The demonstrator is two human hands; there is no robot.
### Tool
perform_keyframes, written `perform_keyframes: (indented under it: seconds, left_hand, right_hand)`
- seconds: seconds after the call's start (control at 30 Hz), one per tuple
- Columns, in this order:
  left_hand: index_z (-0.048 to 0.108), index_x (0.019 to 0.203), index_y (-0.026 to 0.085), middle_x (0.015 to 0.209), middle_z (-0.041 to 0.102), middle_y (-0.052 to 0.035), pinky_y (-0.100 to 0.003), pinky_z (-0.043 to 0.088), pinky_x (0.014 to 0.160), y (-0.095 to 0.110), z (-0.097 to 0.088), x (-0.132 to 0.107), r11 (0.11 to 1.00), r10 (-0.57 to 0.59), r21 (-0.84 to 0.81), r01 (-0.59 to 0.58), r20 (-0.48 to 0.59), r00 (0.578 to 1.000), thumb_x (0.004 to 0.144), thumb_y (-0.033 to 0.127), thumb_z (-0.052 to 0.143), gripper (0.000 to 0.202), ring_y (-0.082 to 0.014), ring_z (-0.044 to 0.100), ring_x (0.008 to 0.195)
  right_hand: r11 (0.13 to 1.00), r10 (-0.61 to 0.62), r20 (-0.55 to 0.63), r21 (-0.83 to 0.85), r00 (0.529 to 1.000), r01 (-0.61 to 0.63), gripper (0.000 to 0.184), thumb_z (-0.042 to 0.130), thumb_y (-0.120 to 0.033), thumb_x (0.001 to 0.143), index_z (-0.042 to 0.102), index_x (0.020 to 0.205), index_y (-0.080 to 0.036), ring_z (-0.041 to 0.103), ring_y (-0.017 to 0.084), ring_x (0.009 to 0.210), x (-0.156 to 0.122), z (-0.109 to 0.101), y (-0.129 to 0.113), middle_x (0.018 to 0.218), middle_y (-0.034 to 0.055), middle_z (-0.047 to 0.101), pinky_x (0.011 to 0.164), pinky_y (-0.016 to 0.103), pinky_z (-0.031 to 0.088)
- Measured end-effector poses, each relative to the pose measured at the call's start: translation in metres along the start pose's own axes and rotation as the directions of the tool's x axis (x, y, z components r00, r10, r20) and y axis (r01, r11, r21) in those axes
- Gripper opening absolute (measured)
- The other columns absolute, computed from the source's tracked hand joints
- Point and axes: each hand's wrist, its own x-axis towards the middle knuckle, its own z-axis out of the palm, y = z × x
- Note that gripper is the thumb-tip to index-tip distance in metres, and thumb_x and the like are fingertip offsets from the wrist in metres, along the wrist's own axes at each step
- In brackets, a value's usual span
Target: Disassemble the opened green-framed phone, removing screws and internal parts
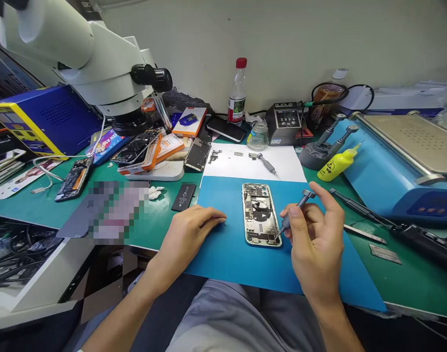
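Note:
An opened smartphone (262, 215) lies on the blue mat (223, 259), its circuit boards and round coil exposed. My right hand (314, 234) grips a grey precision screwdriver (295, 211), index finger raised by its cap. The driver slants down, with its tip at the phone's lower right corner. To the left of the phone, my left hand (194, 225) rests on the mat with thumb and fingertips pinched together. A tiny speck shows at those fingertips, too small to name. A second screwdriver (267, 164) lies on the white paper (226, 168) behind the phone.
A black phone battery (183, 197) lies left of the mat. A microscope (109, 73) overhangs the left side, above stacked boxes and phone parts. At right are a screwdriver holder (314, 154), a yellow bottle (336, 164), a blue heating plate (392, 171) and tweezers (366, 233).

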Motion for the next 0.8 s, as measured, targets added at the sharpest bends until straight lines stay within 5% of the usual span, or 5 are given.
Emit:
perform_keyframes:
  seconds: [0.17,0.27,0.4,0.5,0.8]
  left_hand:
    - [0.083,0.107,0.026,0.102,0.087,0.0037,-0.030,0.058,0.080,-0.008,-0.020,0.032,0.988,0.001,0.157,0.002,-0.019,1.000,0.110,0.020,0.077,0.009,-0.0193,0.081,0.091]
    - [0.083,0.105,0.023,0.108,0.085,-0.0031,-0.036,0.058,0.091,-0.017,-0.026,0.070,0.958,0.020,0.287,-0.014,-0.017,1.000,0.110,0.024,0.077,0.007,-0.0254,0.077,0.104]
    - [0.082,0.104,0.019,0.112,0.081,-0.0088,-0.044,0.061,0.103,-0.036,-0.017,0.129,0.902,0.015,0.431,-0.033,0.044,0.999,0.110,0.023,0.073,0.012,-0.0287,0.074,0.116]
    - [0.077,0.127,0.018,0.132,0.077,-0.0101,-0.050,0.065,0.106,-0.051,-0.004,0.161,0.869,0.003,0.492,-0.048,0.091,0.996,0.111,0.035,0.076,0.024,-0.0271,0.075,0.120]
    - [0.073,0.140,0.020,0.144,0.073,-0.0125,-0.051,0.066,0.106,-0.069,0.003,0.174,0.857,-0.009,0.509,-0.079,0.169,0.985,0.112,0.040,0.075,0.034,-0.0280,0.075,0.123]
  right_hand:
    - [1.000,0.028,-0.008,-0.002,1.000,-0.028,0.074,0.068,-0.067,0.106,0.052,0.166,-0.028,0.067,0.021,0.079,-0.001,-0.002,0.001,0.103,0.0058,0.077,0.073,0.039,0.060]
    - [1.000,0.027,-0.016,0.009,0.999,-0.027,0.074,0.068,-0.068,0.105,0.053,0.165,-0.028,0.066,0.020,0.076,-0.002,-0.003,0.002,0.102,0.0059,0.077,0.070,0.037,0.059]
    - [0.999,0.021,-0.015,0.034,1.000,-0.020,0.073,0.069,-0.067,0.105,0.054,0.164,-0.027,0.064,0.018,0.072,-0.002,-0.004,0.001,0.101,0.0057,0.077,0.065,0.034,0.057]
    - [0.999,0.032,-0.005,0.042,0.999,-0.031,0.070,0.069,-0.066,0.105,0.056,0.162,-0.028,0.063,0.018,0.068,-0.002,-0.004,0.001,0.099,0.0051,0.077,0.061,0.033,0.057]
    - [0.997,0.056,-0.002,0.047,0.998,-0.055,0.067,0.068,-0.065,0.106,0.057,0.162,-0.030,0.065,0.018,0.067,-0.002,-0.005,-0.001,0.096,0.0036,0.075,0.062,0.033,0.059]
